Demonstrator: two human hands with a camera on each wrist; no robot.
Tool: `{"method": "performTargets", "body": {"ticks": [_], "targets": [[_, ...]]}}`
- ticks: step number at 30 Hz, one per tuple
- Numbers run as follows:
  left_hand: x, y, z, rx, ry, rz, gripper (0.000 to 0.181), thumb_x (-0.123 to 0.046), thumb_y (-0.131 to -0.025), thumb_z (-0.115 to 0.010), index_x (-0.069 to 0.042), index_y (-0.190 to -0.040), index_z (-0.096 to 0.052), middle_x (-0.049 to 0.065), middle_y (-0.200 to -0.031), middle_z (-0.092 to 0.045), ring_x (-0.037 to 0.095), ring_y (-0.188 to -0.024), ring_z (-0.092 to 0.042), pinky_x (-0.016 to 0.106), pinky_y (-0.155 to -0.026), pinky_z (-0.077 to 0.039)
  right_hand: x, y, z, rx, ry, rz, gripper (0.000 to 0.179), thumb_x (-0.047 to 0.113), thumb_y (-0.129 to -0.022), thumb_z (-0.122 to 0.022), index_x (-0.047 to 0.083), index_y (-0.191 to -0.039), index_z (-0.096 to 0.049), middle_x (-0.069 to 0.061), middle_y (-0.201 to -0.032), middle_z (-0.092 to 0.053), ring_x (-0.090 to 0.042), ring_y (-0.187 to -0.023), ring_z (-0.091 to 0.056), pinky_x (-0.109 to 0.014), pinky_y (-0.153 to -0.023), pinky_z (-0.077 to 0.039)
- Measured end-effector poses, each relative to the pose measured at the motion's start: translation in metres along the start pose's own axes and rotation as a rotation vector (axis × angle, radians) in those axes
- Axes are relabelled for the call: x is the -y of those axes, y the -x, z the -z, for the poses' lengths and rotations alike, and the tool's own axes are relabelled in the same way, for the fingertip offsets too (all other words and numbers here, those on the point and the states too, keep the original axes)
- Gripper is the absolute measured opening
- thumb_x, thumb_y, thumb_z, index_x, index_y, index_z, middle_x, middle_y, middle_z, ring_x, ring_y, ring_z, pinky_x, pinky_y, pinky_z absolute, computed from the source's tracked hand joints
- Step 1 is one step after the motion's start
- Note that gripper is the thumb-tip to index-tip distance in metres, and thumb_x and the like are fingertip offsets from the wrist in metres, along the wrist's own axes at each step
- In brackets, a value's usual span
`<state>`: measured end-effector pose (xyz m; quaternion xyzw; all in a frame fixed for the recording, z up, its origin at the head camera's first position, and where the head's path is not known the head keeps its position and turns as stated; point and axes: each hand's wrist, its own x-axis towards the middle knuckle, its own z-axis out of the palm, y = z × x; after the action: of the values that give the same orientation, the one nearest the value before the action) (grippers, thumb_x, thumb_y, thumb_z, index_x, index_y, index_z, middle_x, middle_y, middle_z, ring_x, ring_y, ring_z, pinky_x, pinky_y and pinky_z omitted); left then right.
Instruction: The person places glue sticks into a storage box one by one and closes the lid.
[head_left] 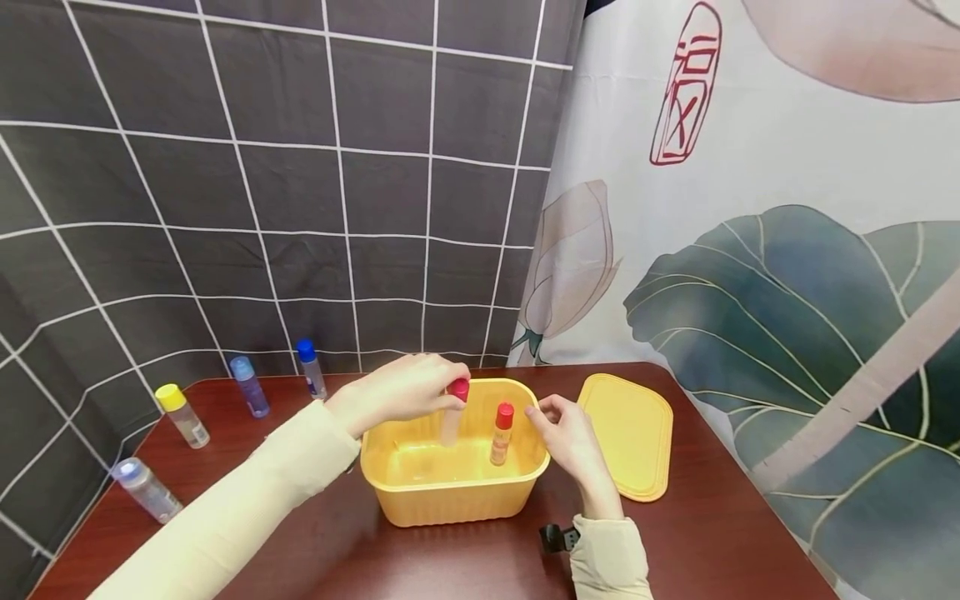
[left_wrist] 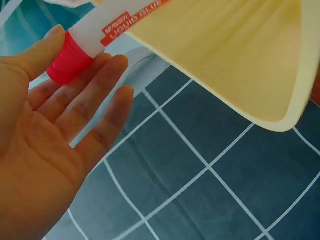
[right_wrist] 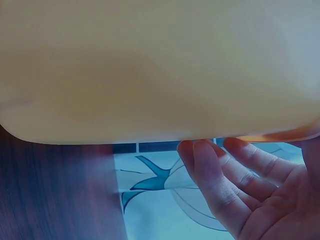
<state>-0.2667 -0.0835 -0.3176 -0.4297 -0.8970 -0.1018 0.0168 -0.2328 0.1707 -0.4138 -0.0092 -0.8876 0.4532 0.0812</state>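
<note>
A: Where do we have the glue bottle (head_left: 450, 425)?
B: At four o'clock from our left hand (head_left: 405, 387) in the head view, hanging below the fingers and within the yellow tub (head_left: 450, 504). Whether its base touches the tub's floor, we can't tell.
A: And its long axis?
B: Close to twelve-to-six: the red cap (head_left: 459, 388) at the top, leaning slightly toward one.
A: How firm is our grip?
B: Our left thumb and fingers pinch the cap, with no gap left there; the outer fingers spread loosely clear of it. We can't judge the pressure.
A: Is our right hand (head_left: 572, 437) nearer?
B: No, the left has the bottle. Our right is at three o'clock from it, bent fingers touching the tub's rim; we can't tell whether they pinch it.
A: Anything between?
B: A second red-capped bottle (head_left: 501, 435) stands inside, near four o'clock from the held one.
</note>
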Motion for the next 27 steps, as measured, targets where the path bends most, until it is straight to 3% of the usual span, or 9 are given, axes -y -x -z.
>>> {"method": "performTargets", "body": {"ticks": [4,13,27], "targets": [[-0.004,-0.013,-0.002,0.070,-0.049,-0.022,0.018,-0.030,-0.087,-0.075,-0.020,-0.089,-0.062,-0.013,-0.074,-0.055,0.009,-0.073,-0.053,0.026,-0.066,-0.047,0.000,0.000,0.002,-0.002,0.005,0.004,0.020,0.025,-0.093,-0.069,0.005,-0.096,-0.068,-0.005,-0.077,-0.061,-0.019,-0.070,-0.055,-0.028,-0.062,-0.050],[-0.014,-0.038,-0.010,0.218,-0.095,0.022,0.015,-0.027,-0.087,-0.076,-0.019,-0.094,-0.065,-0.011,-0.075,-0.057,0.010,-0.072,-0.055,0.025,-0.066,-0.048,0.001,0.000,0.004,0.002,-0.004,-0.008,0.020,0.024,-0.093,-0.068,0.004,-0.097,-0.068,-0.005,-0.076,-0.060,-0.019,-0.070,-0.056,-0.028,-0.061,-0.051],[-0.015,-0.059,-0.025,0.309,-0.108,0.100,0.017,-0.027,-0.084,-0.078,-0.021,-0.094,-0.067,-0.010,-0.077,-0.059,0.012,-0.074,-0.055,0.026,-0.069,-0.049,0.000,-0.001,0.001,0.004,0.010,-0.003,0.020,0.026,-0.093,-0.068,0.006,-0.097,-0.068,-0.004,-0.077,-0.061,-0.019,-0.071,-0.056,-0.028,-0.063,-0.051]]}}
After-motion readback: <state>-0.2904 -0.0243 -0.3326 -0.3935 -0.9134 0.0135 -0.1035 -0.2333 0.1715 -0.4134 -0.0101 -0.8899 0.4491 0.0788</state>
